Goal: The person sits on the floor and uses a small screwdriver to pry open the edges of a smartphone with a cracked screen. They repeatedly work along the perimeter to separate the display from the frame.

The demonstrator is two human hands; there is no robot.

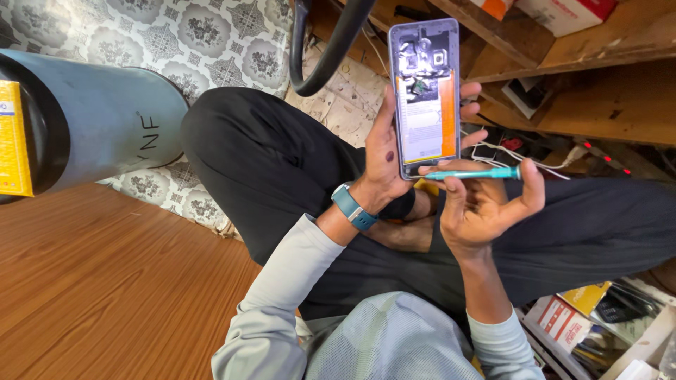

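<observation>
An opened phone (425,95) with its back cover off shows an orange battery and circuit parts. My left hand (386,158) grips it upright by its left edge, fingertips showing on its right side. My right hand (486,204) sits just below the phone and holds a teal screwdriver (475,173) lying level, its tip pointing left near the phone's lower edge. A teal watch band (353,206) is on my left wrist. Both hands hover over my crossed legs in black trousers (282,162).
A wooden table top (105,281) lies at the lower left. A blue-grey cylinder (91,119) stands at the left with a yellow box (14,137) beside it. Wooden shelves (598,77) with boxes fill the upper right. Cables and boxes (584,317) clutter the lower right.
</observation>
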